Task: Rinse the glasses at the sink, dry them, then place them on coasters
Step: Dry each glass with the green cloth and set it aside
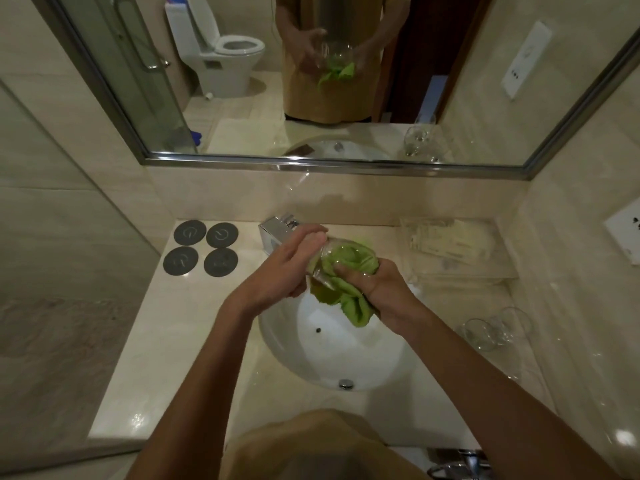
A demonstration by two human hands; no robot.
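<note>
Glass [323, 259] held over the white sink [332, 355], just in front of the faucet [277, 230], lying tilted between our two hands. We judge it light, rigid and thin-walled: it would chip or crack against the basin or the chrome if it slipped. Probably wet and slick on the bare side, so the cloth is what gives purchase. Best hold looks to be round the bowl, palm cradling, not by the rim.

Left hand [294, 268]: fingers [313, 237] curled over the closed end of the glass, holding it; thumb side hidden from us.

Right hand [374, 282]: fingers [349, 271] bunched tight round the green cloth [349, 299], which is stuffed into the glass mouth and trails down over the basin. We read this as the drying step.

Two more glasses [495, 332] stand on the tabletop [173, 341] to the right of the sink, close together; wet or dry we cannot tell. Four dark round coasters [204, 252] sit in a square at the left rear of the tabletop, all bare, well apart from the glass in hand. No glass placed yet.

Clear tray of packets [450, 244] at right rear.
</note>
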